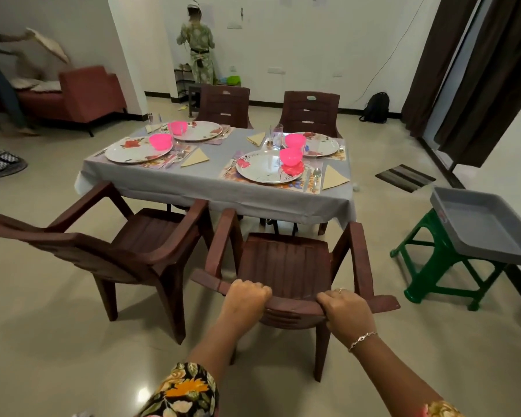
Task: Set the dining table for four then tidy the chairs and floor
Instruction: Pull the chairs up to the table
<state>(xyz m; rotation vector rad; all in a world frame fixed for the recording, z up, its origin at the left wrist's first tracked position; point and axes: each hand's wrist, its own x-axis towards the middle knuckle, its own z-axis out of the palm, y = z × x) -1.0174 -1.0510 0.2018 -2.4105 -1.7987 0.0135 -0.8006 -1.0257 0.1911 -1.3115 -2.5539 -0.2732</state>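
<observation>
A brown plastic armchair (286,260) stands in front of me, facing the dining table (193,188), its front under the grey cloth's edge. My left hand (247,296) and my right hand (343,311) both grip the top of its backrest. A second brown armchair (145,236) stands to its left, turned at an angle. Two more brown chairs, one (224,105) on the left and one (310,114) on the right, stand at the far side. The table carries several floral plates, among them one near me (262,170), pink bowls such as this one (291,156), folded napkins, cutlery and glasses on placemats.
A grey tray (491,233) rests on a green stool (433,266) at the right. A striped mat (405,177) lies by the dark curtains. A black backpack (375,106) sits against the far wall. A red sofa (82,94) and two other people are at the back.
</observation>
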